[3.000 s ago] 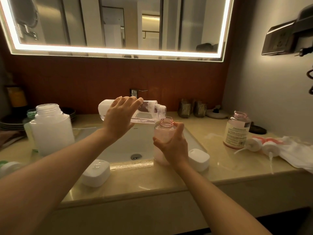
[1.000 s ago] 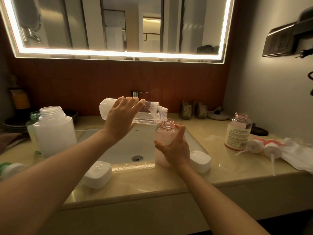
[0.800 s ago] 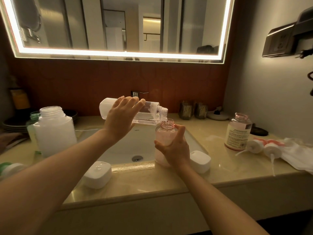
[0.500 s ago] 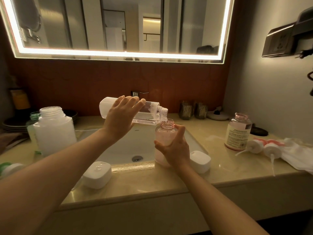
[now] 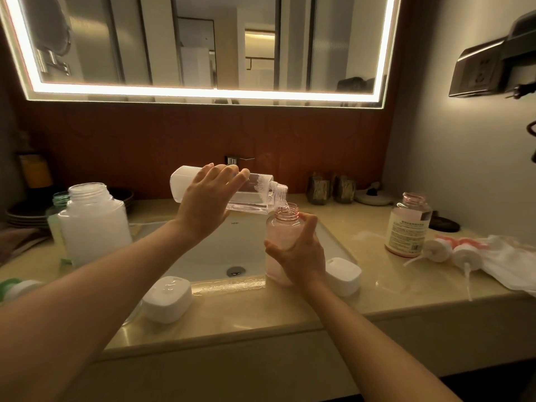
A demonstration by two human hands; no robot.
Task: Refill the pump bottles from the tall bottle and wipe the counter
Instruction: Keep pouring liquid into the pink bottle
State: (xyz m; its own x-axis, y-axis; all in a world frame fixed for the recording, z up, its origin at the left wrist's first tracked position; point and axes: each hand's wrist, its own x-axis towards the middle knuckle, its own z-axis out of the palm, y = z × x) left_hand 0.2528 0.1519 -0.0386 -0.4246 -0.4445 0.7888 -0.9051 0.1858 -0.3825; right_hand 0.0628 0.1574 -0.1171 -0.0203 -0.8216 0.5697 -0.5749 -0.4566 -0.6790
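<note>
My left hand [image 5: 207,198] grips the tall clear bottle [image 5: 255,192], tipped almost flat with its open mouth over a pink pump bottle [image 5: 282,227]. A thin stream of liquid runs from one neck into the other. My right hand [image 5: 300,250] wraps around the pink bottle, which stands upright at the sink's front right edge. A second open pink bottle [image 5: 407,224] with a label stands on the counter to the right. Two pump heads [image 5: 451,253] lie beside it, next to a white cloth [image 5: 510,262].
A large white open jar [image 5: 94,221] stands left of the sink [image 5: 220,250], with a green bottle behind it. Two white caps [image 5: 168,298] [image 5: 343,275] rest on the counter's front edge. Dark cups [image 5: 330,188] stand by the back wall. Dark plates are stacked far left.
The tall bottle's mouth has dipped slightly lower over the pink bottle's neck. Both hands keep their places.
</note>
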